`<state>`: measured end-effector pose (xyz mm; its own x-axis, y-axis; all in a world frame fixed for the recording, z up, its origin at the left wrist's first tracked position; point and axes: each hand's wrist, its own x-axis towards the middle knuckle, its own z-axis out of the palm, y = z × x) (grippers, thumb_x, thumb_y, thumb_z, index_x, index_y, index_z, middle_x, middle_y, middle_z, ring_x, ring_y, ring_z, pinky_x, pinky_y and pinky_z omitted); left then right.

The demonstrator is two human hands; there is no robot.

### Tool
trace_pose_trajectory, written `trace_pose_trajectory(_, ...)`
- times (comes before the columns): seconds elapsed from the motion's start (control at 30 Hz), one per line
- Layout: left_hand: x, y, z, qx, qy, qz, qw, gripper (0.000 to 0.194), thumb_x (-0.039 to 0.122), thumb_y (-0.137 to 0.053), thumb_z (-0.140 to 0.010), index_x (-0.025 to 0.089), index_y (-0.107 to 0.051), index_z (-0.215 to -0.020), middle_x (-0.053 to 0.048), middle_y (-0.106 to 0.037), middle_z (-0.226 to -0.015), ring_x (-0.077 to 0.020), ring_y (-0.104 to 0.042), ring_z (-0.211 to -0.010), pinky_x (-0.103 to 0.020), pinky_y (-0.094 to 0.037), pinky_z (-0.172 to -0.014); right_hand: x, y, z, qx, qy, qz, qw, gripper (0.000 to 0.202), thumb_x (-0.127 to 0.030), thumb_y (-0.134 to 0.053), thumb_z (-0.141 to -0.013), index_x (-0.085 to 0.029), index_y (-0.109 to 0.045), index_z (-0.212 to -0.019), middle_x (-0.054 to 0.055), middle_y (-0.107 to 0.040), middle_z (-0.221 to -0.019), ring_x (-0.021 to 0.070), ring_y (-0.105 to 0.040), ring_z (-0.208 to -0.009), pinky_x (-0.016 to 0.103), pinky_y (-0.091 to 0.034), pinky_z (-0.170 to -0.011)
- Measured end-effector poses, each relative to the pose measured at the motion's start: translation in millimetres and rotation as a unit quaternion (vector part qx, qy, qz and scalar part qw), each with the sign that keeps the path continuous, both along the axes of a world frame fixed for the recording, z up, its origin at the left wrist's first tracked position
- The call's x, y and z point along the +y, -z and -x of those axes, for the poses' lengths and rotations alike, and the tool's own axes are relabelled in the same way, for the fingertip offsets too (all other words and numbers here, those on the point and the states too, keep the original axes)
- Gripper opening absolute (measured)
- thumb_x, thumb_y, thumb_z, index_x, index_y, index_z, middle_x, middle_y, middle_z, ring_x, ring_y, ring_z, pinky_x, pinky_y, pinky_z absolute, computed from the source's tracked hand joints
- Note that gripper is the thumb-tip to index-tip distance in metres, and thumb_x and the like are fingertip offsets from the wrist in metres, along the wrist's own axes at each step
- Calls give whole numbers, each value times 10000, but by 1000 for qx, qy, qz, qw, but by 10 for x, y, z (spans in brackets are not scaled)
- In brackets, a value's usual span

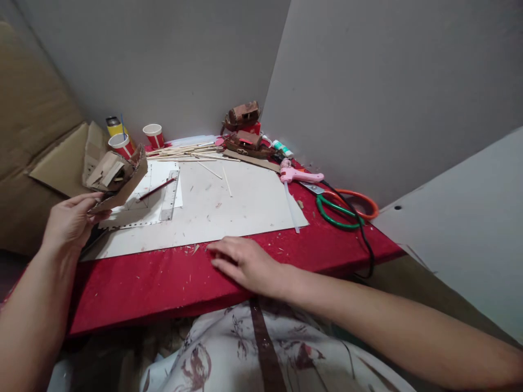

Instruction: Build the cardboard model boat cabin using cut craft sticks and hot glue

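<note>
My left hand (73, 218) is closed on the near edge of a small cardboard model (128, 185), pinched between thumb and fingers. The model has tall side walls and a box-like part inside, and it is held tilted above the left of the table. Below it lies a sheet of paper (153, 209) with pencil lines, a dark red pencil (157, 189) and a clear ruler (169, 196). My right hand (247, 264) rests on the red cloth near the front edge, fingers loosely bent and apart, with nothing in them.
A white board (220, 212) lies on the red table (155, 283), with thin wooden sticks (180, 151) along its back. To the right are a pink glue gun (300, 174) and scissors (339, 218). Paper cups (153, 135) and brown models (245, 115) stand behind. Grey panels enclose the table.
</note>
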<state>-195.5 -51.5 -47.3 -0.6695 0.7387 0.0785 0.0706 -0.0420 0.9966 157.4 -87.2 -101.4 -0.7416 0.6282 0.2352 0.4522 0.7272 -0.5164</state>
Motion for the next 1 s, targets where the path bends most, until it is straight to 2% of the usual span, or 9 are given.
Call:
trace_pose_trajectory(0.03, 1, 7, 10, 1, 1, 2, 1000, 139, 138, -721, -522, 131, -690, -658, -13, -693, -665, -126, -599, -583, -211, -522, -468, 93, 3, -20, -11, 21, 0, 1000, 289, -234, -559, -956, -83, -634, -1190, 130, -709, -983, 209, -647, -897, 337, -519, -806)
trace_pose_trajectory(0.13, 4, 24, 29, 3, 3, 7, 1000, 125, 150, -722, -531, 138, -680, -648, -21, -703, -685, -141, -611, -605, -225, -528, -477, 261, -33, 39, -42, 28, 1, 999, 253, -255, -619, -927, -102, -652, -1125, 110, -699, -945, 209, -636, -835, 325, -494, -744)
trace_pose_trajectory(0.27, 3, 27, 35, 6, 4, 13, 1000, 124, 167, -713, -538, 144, -674, -654, -19, -691, -675, -151, -621, -613, -233, -526, -477, 307, -94, 189, -82, -11, -6, 997, 100, -245, -618, -922, -172, -669, -969, 51, -700, -929, 170, -616, -792, 270, -437, -679)
trace_pose_trajectory(0.37, -14, 17, 11, 7, 11, 15, 1000, 145, 184, -724, -527, 148, -669, -657, -11, -687, -691, -143, -614, -607, -237, -529, -486, 313, -81, 222, -105, -34, -25, 994, 111, -210, -561, -943, -168, -650, -891, 49, -688, -896, 160, -592, -750, 266, -405, -645)
trace_pose_trajectory(0.63, -41, 87, -273, 19, 94, 68, 993, 227, 227, -800, -477, 183, -715, -682, -20, -716, -681, -176, -656, -591, -276, -558, -518, 288, 20, 142, -125, -69, -89, 986, 263, -222, -389, -1020, -132, -622, -937, 94, -656, -887, 192, -584, -800, 304, -439, -683)
trace_pose_trajectory(0.8, -4, 168, -519, 38, 146, 109, 983, 208, 253, -809, -501, 210, -745, -694, -38, -738, -676, -180, -665, -552, -264, -544, -500, 268, 4, 152, -157, -77, -111, 978, 217, -144, -404, -991, -122, -619, -985, 109, -657, -906, 215, -595, -805, 321, -451, -638)
trace_pose_trajectory(1.0, 95, 253, -731, 74, 190, 127, 971, 302, 353, -809, -558, 172, -755, -794, -78, -763, -747, -195, -691, -604, -282, -558, -555, 278, -87, 185, -193, -87, -123, 970, 195, -61, -438, -941, -115, -607, -1020, 102, -671, -912, 211, -626, -785, 301, -442, -586)
